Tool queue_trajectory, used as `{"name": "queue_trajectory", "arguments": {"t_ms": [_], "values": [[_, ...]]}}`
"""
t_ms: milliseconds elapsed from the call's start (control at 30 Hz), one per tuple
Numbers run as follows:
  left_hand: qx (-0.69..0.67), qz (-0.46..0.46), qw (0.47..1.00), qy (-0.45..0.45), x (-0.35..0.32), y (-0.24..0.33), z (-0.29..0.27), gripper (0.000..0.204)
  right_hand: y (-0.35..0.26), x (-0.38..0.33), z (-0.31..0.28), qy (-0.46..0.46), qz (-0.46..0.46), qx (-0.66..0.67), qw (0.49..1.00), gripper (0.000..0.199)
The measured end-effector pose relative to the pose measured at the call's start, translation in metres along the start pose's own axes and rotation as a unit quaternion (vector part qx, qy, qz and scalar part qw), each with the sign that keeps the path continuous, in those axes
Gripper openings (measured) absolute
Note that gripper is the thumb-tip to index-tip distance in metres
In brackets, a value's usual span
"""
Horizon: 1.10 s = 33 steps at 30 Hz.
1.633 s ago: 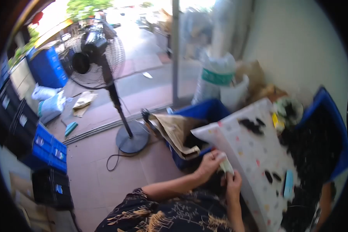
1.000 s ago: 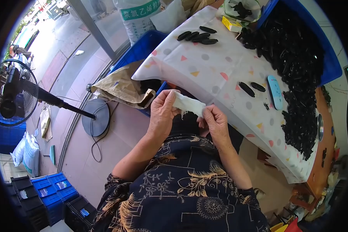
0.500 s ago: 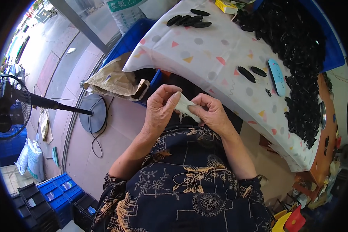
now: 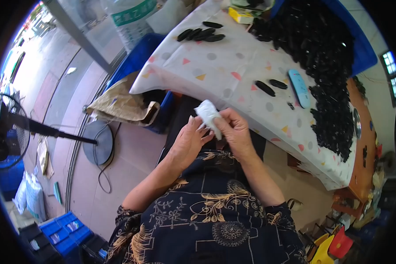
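In front of my lap I hold a white folded wad of tissue or thin cloth [image 4: 209, 115]; its exact material I cannot make out. My right hand [image 4: 236, 132] pinches its right side between thumb and fingers. My left hand [image 4: 187, 143] lies just left of it, thumb up and fingers apart, the fingertips close to its lower edge. Whether those fingertips touch the wad is unclear. Beyond my hands is a table with a white patterned cover [image 4: 215, 72]. On it lie two black oblong pieces [image 4: 265, 88] beside a light-blue oblong case [image 4: 298, 89].
Several black oblong pieces [image 4: 201, 34] rest at the table's far left. A large heap of small black pieces [image 4: 328, 57] spreads along the right from a blue crate [image 4: 367, 48]. At left stand a brown paper sack [image 4: 119, 99], a fan [image 4: 13, 119] and blue crates [image 4: 68, 231].
The wad has turned more upright. My left hand has let go of its upper left end and dropped lower, its fingers spreading. My right hand keeps its pinch. The whole view has shifted slightly.
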<state>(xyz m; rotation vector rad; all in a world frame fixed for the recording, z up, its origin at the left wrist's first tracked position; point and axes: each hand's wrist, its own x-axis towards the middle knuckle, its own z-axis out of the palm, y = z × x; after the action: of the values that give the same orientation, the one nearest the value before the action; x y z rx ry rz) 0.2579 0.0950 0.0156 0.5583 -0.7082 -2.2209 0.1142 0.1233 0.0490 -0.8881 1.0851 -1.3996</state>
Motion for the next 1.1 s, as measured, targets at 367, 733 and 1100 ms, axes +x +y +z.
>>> {"name": "queue_trajectory", "arguments": {"t_ms": [367, 733, 1100], "values": [[-0.069, -0.105, 0.992, -0.010, -0.002, -0.001, 0.014, 0.062, 0.013, -0.010, -0.004, 0.030, -0.029, -0.046, 0.998, 0.010], [-0.083, -0.016, 0.994, 0.067, 0.000, 0.003, 0.019, 0.030, 0.020, -0.016, -0.008, 0.033, 0.012, -0.075, 0.997, 0.008], [-0.083, 0.012, 0.992, 0.091, 0.001, -0.004, 0.009, 0.030, 0.036, -0.019, -0.010, 0.004, -0.014, -0.045, 0.999, 0.009]]}}
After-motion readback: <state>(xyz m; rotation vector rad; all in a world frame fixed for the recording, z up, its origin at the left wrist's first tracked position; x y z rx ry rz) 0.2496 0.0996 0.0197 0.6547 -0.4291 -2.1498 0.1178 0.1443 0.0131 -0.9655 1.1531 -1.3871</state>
